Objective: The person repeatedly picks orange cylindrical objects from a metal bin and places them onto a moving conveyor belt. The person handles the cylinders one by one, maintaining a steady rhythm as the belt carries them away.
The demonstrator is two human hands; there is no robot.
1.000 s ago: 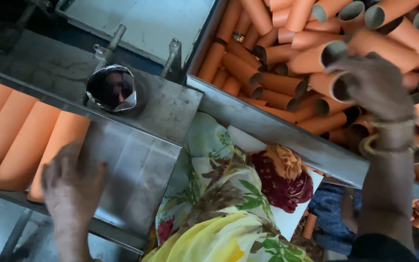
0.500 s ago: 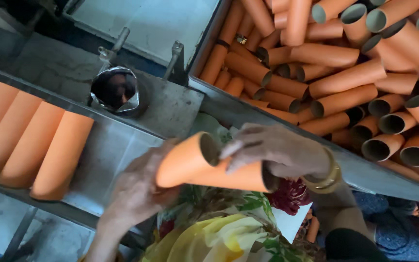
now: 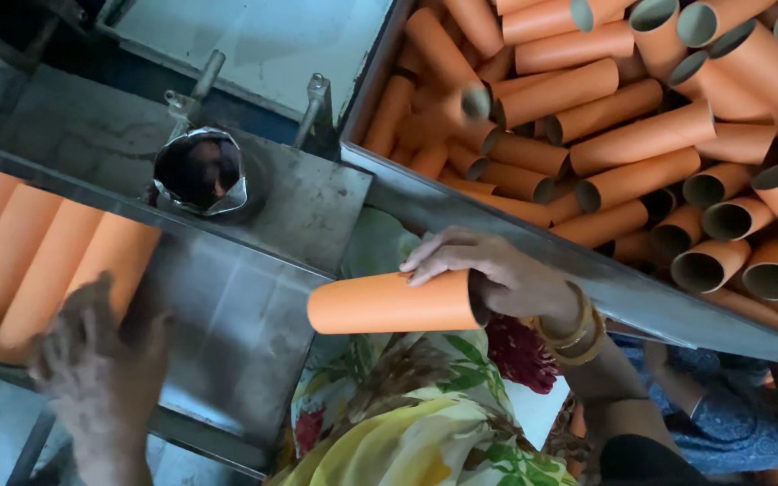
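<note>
Right hand [image 3: 497, 274]: grips one orange tube [image 3: 393, 303], level, off the metal tray's [image 3: 245, 315] right edge | left hand [image 3: 101, 369]: spread flat (blurred, seemingly empty) beside laid tubes [image 3: 38, 261] | bin [image 3: 533, 270]: many tubes left.

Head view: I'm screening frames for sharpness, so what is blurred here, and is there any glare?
In the head view, the left hand over the metal tray is smeared by motion blur; the right hand and the orange tube it holds are fairly sharp; the pale surface at top looks washed out, and the shiny cup rim shows small glints.
</note>
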